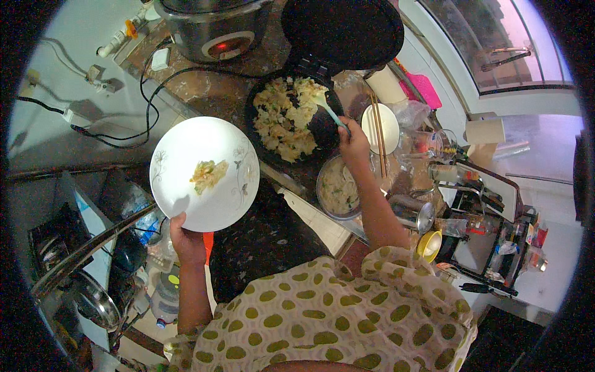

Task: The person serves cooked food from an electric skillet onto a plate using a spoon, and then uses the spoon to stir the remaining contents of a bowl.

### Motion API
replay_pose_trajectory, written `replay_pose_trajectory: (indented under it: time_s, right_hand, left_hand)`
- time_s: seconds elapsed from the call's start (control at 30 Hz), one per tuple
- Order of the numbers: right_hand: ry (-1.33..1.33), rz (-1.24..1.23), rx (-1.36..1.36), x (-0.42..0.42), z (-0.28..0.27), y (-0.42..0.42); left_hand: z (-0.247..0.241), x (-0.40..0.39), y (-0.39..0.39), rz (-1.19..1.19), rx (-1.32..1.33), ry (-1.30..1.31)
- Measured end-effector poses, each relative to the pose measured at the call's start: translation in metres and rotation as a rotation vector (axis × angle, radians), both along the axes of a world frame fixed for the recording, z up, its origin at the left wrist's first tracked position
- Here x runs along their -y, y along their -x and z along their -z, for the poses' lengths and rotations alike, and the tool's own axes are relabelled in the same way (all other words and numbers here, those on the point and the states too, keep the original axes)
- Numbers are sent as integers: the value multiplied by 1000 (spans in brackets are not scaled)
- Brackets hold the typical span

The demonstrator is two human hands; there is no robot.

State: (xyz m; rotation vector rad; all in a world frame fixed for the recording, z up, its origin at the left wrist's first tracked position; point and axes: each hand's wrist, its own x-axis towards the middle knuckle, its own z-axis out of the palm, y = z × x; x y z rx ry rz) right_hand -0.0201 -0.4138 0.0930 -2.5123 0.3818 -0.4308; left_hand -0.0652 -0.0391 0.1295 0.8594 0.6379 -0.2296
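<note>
My left hand (pixel 188 239) holds a white plate (pixel 179 139) by its near rim, thumb on top. Grey flower patterns run along the plate's sides, and a small heap of cooked food (pixel 207 176) lies at its middle. In my right hand (pixel 354 139) is the handle of a pale spatula (pixel 332 114). Its head rests among pale, broken-up pieces of cooked batter (pixel 283 121) in a round black electric griddle (pixel 327 139). The griddle's black lid (pixel 344 32) stands raised behind it. A bowl of batter (pixel 339 188) sits below my right wrist, partly covered by the forearm.
A metal electric cooker (pixel 218 28) with a lit red light stands at the back. Chopsticks (pixel 380 135) lie across a white bowl (pixel 369 125) at the right. A black power cord (pixel 200 69) crosses the counter. Nearby are a steel cup (pixel 411 214) and a yellow bowl (pixel 428 246).
</note>
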Motion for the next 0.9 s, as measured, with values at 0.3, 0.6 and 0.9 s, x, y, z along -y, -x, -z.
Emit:
replay_pose_trajectory:
  time_s: [0.3,0.6,0.9]
  right_hand:
    - [-80,-23,57,-5,-24,30]
    - [135,-219,82,-63,-77,34]
    - [366,-389,200,-98,-86,36]
  left_hand:
    - [-6,9,-9,45,10,23]
    - [14,20,-12,126,12,89]
    - [6,22,-8,97,16,146]
